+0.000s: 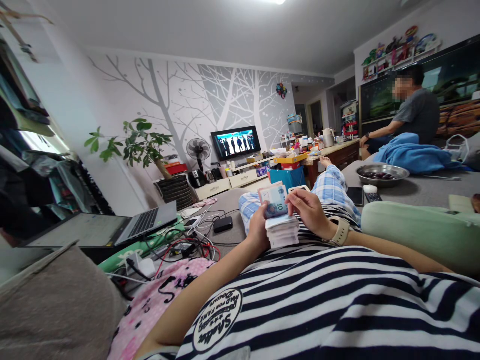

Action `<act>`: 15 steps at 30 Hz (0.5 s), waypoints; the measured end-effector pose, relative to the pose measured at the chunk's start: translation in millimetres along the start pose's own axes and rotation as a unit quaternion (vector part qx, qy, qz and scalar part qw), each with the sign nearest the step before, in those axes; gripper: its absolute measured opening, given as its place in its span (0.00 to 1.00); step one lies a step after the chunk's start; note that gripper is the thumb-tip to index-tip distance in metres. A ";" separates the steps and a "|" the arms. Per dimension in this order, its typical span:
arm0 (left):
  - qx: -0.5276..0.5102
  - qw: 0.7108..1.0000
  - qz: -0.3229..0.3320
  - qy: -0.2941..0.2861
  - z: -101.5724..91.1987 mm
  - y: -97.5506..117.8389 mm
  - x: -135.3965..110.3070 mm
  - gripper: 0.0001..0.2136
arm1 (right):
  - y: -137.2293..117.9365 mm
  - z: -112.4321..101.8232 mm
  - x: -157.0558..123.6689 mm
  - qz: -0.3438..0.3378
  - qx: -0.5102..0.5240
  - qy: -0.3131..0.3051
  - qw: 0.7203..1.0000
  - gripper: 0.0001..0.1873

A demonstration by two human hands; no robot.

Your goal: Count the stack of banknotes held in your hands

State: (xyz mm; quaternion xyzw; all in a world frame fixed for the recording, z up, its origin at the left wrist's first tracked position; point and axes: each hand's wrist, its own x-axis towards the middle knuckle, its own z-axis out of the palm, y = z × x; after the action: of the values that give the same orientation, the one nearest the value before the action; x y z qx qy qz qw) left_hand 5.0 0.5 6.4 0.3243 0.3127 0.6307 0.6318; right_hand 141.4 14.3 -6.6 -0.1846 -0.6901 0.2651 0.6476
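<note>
We recline on the sofa [420, 192], the stack of banknotes [282, 231] resting on our lap. Our left hand [258, 231] cradles the stack from behind, its fingers hidden. Our right hand [310, 212] pinches the top note [275, 200] by fingertips; we lift one note only, keeping edges aligned.

open laptop [112, 227] at left on a green cushion, tangle of cables [180, 247] and a black box [223, 224] just beside. potted plant [138, 145], standing fan [198, 150] and tv [235, 142], switched on, along the tree-patterned wall. metal bowl [382, 174] of dark fruit on the grey surface at right, phone [354, 196] and remote [373, 197] near it. blue blanket [412, 155] behind. another person [412, 110] seated far right.
</note>
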 end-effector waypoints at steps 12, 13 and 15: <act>0.011 0.996 -0.017 -0.085 -9.1 -0.4 -6.0 0.16 | 9.0 -2.3 6.8 0.045 -0.038 0.070 0.996 0.17; 0.019 0.996 -0.007 -0.087 -9.7 -0.4 -5.4 0.17 | 9.8 -2.6 7.1 0.051 -0.039 0.074 0.995 0.17; 0.033 0.995 0.022 -0.091 -11.2 -0.5 -3.5 0.18 | 10.5 -3.3 7.5 0.059 -0.052 0.072 0.994 0.18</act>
State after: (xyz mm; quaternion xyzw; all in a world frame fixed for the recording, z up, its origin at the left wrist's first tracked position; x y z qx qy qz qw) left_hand -3.8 -2.9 -0.7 0.4077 0.2679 0.6015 0.6326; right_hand 143.1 27.6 -6.9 -0.2773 -0.6422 0.2522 0.6686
